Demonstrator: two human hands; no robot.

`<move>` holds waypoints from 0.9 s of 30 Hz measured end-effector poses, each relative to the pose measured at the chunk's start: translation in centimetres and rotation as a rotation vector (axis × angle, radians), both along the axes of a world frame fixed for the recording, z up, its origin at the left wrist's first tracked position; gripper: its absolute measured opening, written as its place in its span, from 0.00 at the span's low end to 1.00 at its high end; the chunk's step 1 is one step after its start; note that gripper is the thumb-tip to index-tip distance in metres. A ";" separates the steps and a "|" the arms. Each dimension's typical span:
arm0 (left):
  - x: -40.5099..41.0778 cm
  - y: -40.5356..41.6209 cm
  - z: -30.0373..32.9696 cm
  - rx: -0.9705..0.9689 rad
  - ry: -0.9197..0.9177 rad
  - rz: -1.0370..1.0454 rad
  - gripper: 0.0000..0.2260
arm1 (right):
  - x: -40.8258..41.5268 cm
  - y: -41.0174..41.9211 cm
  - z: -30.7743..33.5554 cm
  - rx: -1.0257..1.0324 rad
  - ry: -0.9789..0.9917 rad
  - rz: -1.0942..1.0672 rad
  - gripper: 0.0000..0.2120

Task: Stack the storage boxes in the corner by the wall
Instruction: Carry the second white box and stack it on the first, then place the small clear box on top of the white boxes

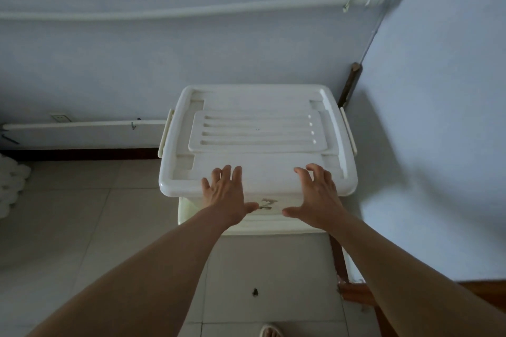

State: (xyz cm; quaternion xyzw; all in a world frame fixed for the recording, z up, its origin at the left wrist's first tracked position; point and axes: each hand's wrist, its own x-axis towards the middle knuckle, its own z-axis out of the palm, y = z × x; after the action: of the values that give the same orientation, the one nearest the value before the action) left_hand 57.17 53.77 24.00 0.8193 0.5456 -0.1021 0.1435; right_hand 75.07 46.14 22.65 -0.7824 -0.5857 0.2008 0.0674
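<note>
Hands: left hand (226,194) and right hand (319,195), fingers spread and gripping nothing, rest on the top storage box's lid (257,131); push evenly to square it over the lower box (186,210) toward the wall (191,63).

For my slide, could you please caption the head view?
Both hands, left and right, spread open at the near edge of the top storage box's lid, stacked in the wall corner.

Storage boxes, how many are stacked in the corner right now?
2 visible: the lidded white top box under both hands, and a lower box showing just beneath its front edge. Anything further down is hidden.
</note>
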 end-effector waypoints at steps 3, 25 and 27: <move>0.5 -1.1 1.1 -0.012 -0.012 -0.063 0.39 | -0.2 -1.7 1.2 0.013 -0.006 -0.041 0.48; -3.6 -19.4 -0.4 -0.086 -0.044 -0.653 0.37 | -11.9 -28.6 0.7 -0.048 0.051 -0.698 0.43; -3.4 -22.4 -1.3 -0.119 -0.019 -0.705 0.38 | -12.4 -31.9 0.0 -0.042 0.050 -0.749 0.41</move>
State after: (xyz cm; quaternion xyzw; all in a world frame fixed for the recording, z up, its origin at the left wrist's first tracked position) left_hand 53.76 31.34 22.74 0.9483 0.2213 -0.1692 0.1520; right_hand 62.65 14.19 22.64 -0.9384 -0.2531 0.1933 0.1344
